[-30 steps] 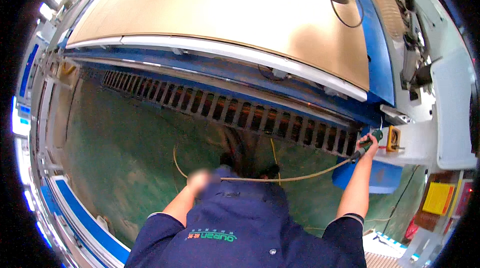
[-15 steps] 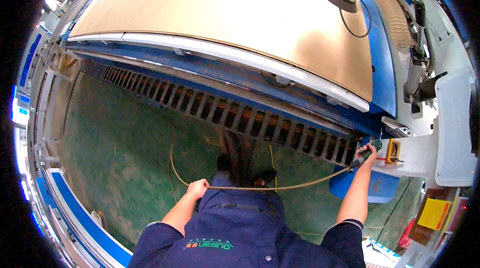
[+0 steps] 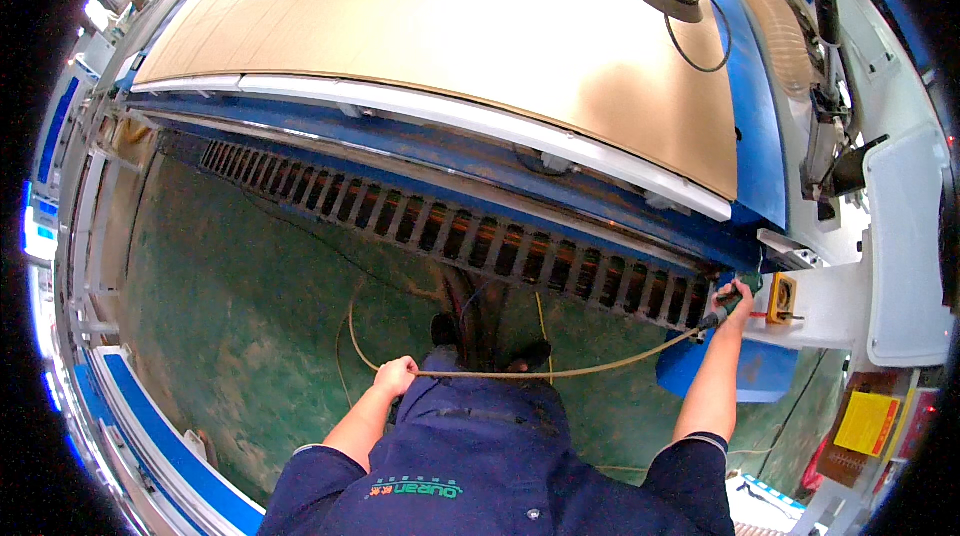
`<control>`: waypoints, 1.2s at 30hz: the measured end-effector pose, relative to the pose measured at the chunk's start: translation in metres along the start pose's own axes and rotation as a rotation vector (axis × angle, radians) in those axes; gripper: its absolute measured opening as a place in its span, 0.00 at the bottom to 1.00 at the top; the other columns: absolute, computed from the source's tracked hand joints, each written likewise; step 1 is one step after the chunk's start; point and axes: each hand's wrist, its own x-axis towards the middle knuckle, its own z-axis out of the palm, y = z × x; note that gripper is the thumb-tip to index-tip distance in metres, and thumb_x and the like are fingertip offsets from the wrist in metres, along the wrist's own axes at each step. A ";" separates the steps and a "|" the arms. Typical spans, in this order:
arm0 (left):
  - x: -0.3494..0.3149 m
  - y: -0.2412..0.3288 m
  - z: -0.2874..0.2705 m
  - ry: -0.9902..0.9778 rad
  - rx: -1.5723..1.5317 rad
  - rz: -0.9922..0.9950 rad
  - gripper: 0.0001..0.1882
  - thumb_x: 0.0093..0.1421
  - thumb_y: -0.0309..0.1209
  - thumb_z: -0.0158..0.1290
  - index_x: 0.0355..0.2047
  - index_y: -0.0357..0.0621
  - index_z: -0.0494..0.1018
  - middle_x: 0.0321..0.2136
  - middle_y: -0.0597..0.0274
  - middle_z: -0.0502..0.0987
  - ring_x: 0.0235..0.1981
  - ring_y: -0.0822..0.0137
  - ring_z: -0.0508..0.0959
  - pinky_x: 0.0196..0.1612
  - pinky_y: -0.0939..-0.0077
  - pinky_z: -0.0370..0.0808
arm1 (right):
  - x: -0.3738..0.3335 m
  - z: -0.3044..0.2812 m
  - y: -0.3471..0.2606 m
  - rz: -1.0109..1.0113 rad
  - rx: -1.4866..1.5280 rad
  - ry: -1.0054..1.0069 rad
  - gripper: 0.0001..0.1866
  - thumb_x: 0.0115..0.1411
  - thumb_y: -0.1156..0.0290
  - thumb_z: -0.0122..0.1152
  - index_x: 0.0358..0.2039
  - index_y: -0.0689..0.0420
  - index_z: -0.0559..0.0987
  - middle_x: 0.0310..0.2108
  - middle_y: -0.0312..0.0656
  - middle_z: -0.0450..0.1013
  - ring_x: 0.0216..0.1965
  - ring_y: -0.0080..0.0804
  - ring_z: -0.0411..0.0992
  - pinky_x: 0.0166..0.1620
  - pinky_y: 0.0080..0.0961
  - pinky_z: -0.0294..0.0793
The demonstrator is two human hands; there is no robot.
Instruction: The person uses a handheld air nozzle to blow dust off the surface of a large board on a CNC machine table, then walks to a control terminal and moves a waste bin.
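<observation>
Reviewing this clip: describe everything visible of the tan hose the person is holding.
The tan hose is slim, smooth-looking and flexible, probably rubber or plastic. Its right end meets the dark end of a handheld tool held in the right hand. From there it sags in a shallow curve across the front of the dark blue clothing into the left hand's closed grip. Beyond that, it bends upward over the green floor; its far end cannot be made out.

From the wearer's head, one wide fisheye view faces down and forward, navy shirt (image 3: 470, 511) nearest.
</observation>
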 end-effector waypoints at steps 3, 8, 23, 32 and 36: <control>-0.002 0.003 -0.002 -0.003 -0.008 -0.015 0.14 0.45 0.42 0.57 0.31 0.50 0.76 0.33 0.54 0.79 0.39 0.54 0.77 0.43 0.64 0.73 | 0.000 0.000 0.001 -0.008 -0.017 -0.028 0.05 0.52 0.68 0.53 0.28 0.54 0.70 0.17 0.36 0.66 0.19 0.30 0.64 0.21 0.28 0.66; 0.000 -0.001 -0.001 -0.006 -0.003 -0.017 0.16 0.44 0.44 0.58 0.31 0.50 0.76 0.33 0.54 0.79 0.39 0.54 0.77 0.43 0.65 0.73 | 0.004 -0.002 0.005 -0.005 -0.001 -0.004 0.05 0.52 0.67 0.53 0.28 0.54 0.70 0.17 0.37 0.66 0.19 0.31 0.65 0.22 0.28 0.66; 0.022 -0.014 -0.022 -0.024 0.146 0.158 0.10 0.52 0.34 0.54 0.34 0.45 0.76 0.32 0.52 0.79 0.36 0.59 0.78 0.41 0.68 0.73 | 0.002 -0.006 0.016 -0.117 -0.125 -0.011 0.07 0.50 0.65 0.56 0.24 0.54 0.72 0.15 0.37 0.68 0.15 0.31 0.68 0.19 0.27 0.65; 0.043 0.002 -0.050 -0.049 0.235 0.152 0.13 0.54 0.38 0.56 0.33 0.43 0.75 0.26 0.57 0.78 0.30 0.65 0.77 0.35 0.70 0.73 | 0.014 -0.014 0.019 -0.187 0.022 0.002 0.10 0.50 0.64 0.55 0.26 0.57 0.72 0.16 0.39 0.69 0.18 0.32 0.68 0.24 0.30 0.67; 0.007 0.052 -0.054 -0.056 0.213 0.090 0.13 0.54 0.38 0.56 0.33 0.41 0.75 0.24 0.59 0.77 0.28 0.67 0.76 0.33 0.71 0.72 | 0.022 -0.016 0.011 -0.205 0.088 -0.040 0.12 0.50 0.63 0.57 0.24 0.60 0.73 0.16 0.42 0.69 0.18 0.34 0.68 0.26 0.31 0.71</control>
